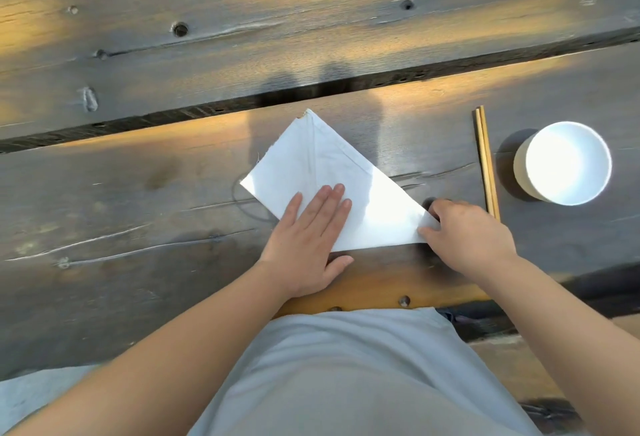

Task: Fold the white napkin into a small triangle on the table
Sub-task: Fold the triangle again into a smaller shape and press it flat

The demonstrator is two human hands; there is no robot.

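The white napkin (332, 172) lies folded on the dark wooden table (138, 200), with one point toward the far side and one long point toward the right. My left hand (308, 245) rests flat on its near left part, fingers spread slightly and pressing the cloth down. My right hand (467, 234) pinches the napkin's right corner between thumb and fingers, just above the table's near edge.
A pair of wooden chopsticks (486, 162) lies to the right of the napkin, pointing away from me. A white cup (564, 162) stands beyond them at the far right. A dark gap (207, 110) runs between the table planks behind the napkin.
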